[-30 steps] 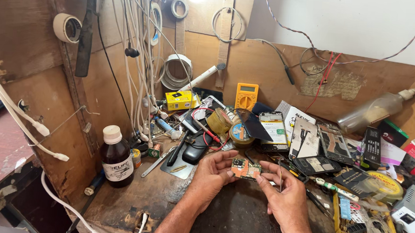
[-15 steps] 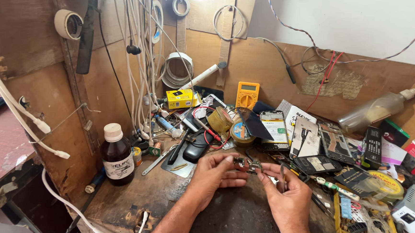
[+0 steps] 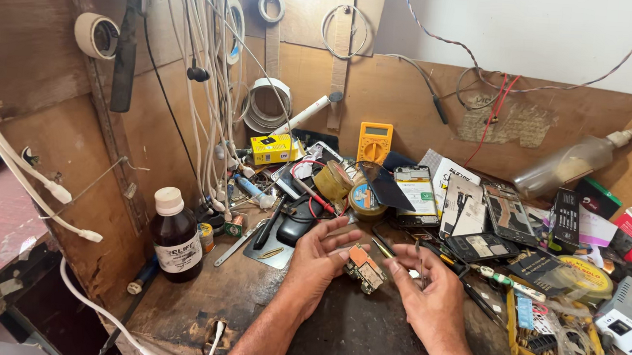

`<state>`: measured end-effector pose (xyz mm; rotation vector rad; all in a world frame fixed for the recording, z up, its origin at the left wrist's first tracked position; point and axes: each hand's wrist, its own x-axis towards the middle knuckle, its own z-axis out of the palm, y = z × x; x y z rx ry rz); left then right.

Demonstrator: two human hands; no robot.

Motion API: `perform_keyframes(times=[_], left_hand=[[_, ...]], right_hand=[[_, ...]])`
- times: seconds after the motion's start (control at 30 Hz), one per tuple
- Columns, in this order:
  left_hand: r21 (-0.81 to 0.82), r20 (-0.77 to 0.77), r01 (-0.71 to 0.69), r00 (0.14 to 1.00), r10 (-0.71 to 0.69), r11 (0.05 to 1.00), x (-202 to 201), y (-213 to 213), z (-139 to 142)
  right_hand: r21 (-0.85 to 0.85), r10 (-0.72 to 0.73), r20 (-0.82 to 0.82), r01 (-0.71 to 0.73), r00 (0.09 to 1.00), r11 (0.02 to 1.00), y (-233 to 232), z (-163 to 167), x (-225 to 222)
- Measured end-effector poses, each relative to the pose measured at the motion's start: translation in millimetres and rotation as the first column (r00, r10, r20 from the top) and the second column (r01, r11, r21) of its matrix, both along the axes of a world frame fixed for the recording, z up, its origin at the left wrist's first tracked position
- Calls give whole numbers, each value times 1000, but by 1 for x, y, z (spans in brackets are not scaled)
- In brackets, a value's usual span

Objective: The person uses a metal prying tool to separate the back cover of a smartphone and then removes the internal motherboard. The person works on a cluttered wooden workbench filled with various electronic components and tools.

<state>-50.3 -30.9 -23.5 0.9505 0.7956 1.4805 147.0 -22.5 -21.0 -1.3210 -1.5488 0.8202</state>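
Hands at a cluttered wooden workbench (image 3: pixel 199 302), seen from above. Left hand (image 3: pixel 318 262), fingers curled, grasps a small orange-and-green circuit board (image 3: pixel 364 267) by its near edge; the board's underside and the thumb behind it are hidden. Right hand (image 3: pixel 430 290), just beside the board, pinches thin metal tweezers (image 3: pixel 420 258) upright between thumb and fingers; whether the tips touch the board cannot be told. Both forearms are cut off by the lower frame edge. Beyond the left hand's fingertips lie a black computer mouse (image 3: pixel 295 226) and a roll of brown tape (image 3: pixel 333 180), with a yellow digital multimeter (image 3: pixel 374 142) propped farther off against the back panel. To the outer side of the left hand stands a dark brown glass bottle with a white cap (image 3: pixel 175 236), well apart. Beyond the right hand, opened phones with bare back panels (image 3: pixel 417 195) overlap so that their outlines are hard to separate; to its outer side, a yellow tray of small parts (image 3: pixel 551 338) runs out of frame at the bottom. Bare dark bench surface shows only directly beneath and between the wrists, and toward the near left edge; white cables (image 3: pixel 212 83) hang down the left wall panel.
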Motion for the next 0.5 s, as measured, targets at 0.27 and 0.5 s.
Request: perform_keyframes(times=[0.27,0.5], left_hand=[[-10,39,-10,999,10,1000,0,-1,1],[-23,27,40,999,-39,999,1,3,-3]], right_hand=[[69,116,105,-124,988,990,7,-5,0],[-32,123,-125,-128,985,991,0,5,2]])
